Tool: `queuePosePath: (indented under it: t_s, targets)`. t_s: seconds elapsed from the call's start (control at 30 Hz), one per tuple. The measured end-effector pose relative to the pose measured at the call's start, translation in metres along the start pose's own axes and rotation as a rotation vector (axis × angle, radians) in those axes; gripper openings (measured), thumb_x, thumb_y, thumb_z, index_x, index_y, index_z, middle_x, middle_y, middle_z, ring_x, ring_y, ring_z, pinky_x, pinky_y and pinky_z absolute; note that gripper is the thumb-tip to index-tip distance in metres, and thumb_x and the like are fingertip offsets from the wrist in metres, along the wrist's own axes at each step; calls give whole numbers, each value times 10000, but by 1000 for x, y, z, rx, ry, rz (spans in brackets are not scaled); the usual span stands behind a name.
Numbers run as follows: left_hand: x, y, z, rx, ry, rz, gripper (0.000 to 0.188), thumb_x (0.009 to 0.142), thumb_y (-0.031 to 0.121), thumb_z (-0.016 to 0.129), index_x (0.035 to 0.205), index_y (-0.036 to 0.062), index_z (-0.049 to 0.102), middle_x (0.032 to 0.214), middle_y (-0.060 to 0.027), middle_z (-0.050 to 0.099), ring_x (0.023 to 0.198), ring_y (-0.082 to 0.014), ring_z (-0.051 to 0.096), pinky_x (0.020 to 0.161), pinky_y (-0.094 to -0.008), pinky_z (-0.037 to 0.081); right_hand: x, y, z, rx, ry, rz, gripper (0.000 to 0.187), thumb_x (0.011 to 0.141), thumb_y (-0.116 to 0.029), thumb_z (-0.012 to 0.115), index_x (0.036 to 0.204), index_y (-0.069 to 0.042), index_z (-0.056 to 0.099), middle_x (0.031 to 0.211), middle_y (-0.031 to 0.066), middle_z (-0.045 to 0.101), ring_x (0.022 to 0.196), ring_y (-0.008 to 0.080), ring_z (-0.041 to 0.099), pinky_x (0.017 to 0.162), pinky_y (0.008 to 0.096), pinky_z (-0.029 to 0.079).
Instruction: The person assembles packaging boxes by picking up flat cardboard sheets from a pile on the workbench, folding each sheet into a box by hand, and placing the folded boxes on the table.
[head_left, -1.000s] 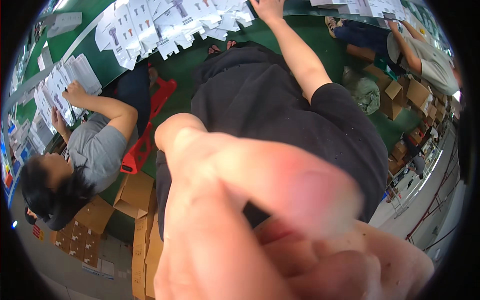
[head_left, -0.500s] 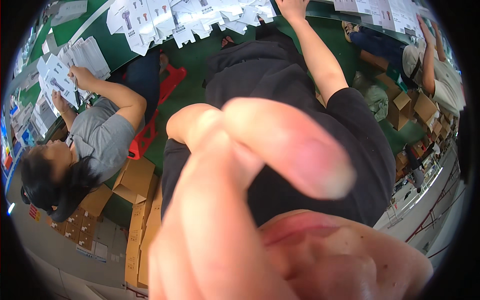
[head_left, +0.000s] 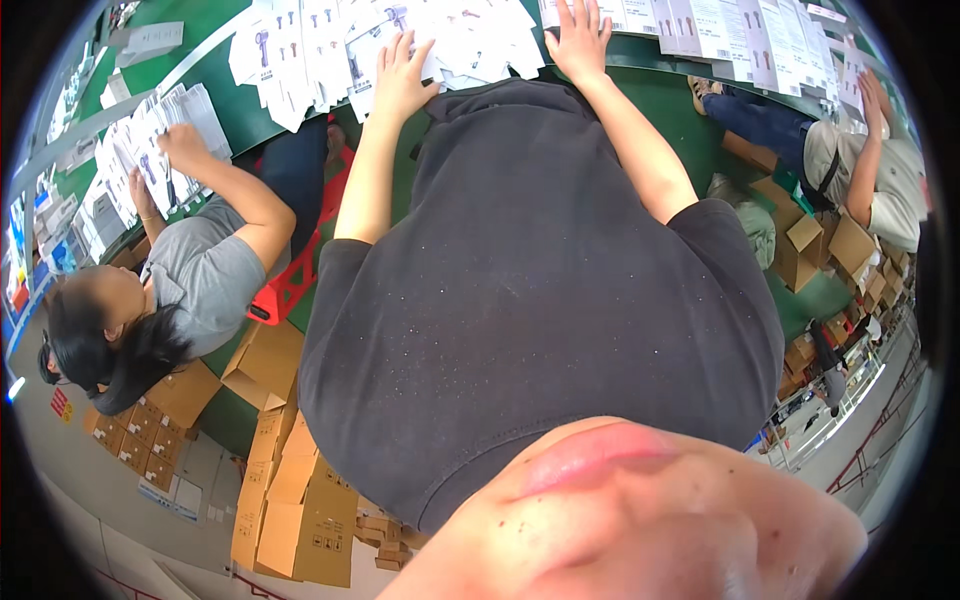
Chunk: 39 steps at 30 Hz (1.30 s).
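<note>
Beneath and around the left hand [head_left: 401, 88]: cartons [head_left: 325, 60], white, flat, overlapping, tabbed along the near edge, printed with small purple and reddish gadget pictures. Left fingers extended and spread, lying over the cartons, closed around nothing visible. To the right of that grip, right hand [head_left: 580, 45] also splayed, palm down at the table [head_left: 638, 53] edge, no grasp seen. Versus half a second ago: left hand, then raised and curled in the near foreground, now down at the cartons; right hand remains by the edge.
</note>
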<state>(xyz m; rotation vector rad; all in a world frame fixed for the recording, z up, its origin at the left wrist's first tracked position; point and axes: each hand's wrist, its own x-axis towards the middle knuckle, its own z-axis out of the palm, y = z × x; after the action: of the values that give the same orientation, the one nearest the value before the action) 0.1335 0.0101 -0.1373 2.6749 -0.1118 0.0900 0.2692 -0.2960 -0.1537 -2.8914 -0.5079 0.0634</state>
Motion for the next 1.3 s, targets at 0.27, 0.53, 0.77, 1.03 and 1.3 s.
queuePosePath:
  t_s: [0.27,0.53,0.77,1.03,1.3]
  targets:
    - [-10,4,14,147,-135,-17,764,766,18,709,1491,165,519,1612,-213,365,1512,-415,314,1218,-523,318,-8,14,8,-47,80,-68,786,915,-395,690,1602,-260,335,1699,118,229,1575,353,160,1236,644,125]
    - [-4,75,-47,-154,172,-39,416,890,2,583,1305,23,596,1354,-208,605,1306,-398,550,1086,-480,475,-19,-10,-36,200,147,-250,867,839,-398,787,1555,-112,391,1644,227,252,1512,492,209,1213,620,210]
    - [-5,147,-137,-758,26,-174,407,987,18,509,1393,1,516,1202,-318,659,1123,-456,668,932,-472,527,-16,-86,-132,437,221,-709,1197,633,-487,928,1590,-115,312,1645,289,180,1518,537,164,1220,638,167]
    - [-14,97,-165,-1084,-147,-94,459,826,32,739,1267,-53,644,1049,-133,743,951,-151,699,817,-310,559,-24,-124,-182,196,154,-813,1359,468,-570,970,1580,-138,318,1651,303,122,1537,539,82,1160,767,67]
    - [-13,98,-184,-1016,-119,-132,447,756,37,734,1197,-37,727,923,-131,761,807,-152,701,735,-310,564,-41,-151,-220,121,80,-706,1400,444,-536,983,1598,-162,285,1607,286,199,1529,528,122,1161,765,52]
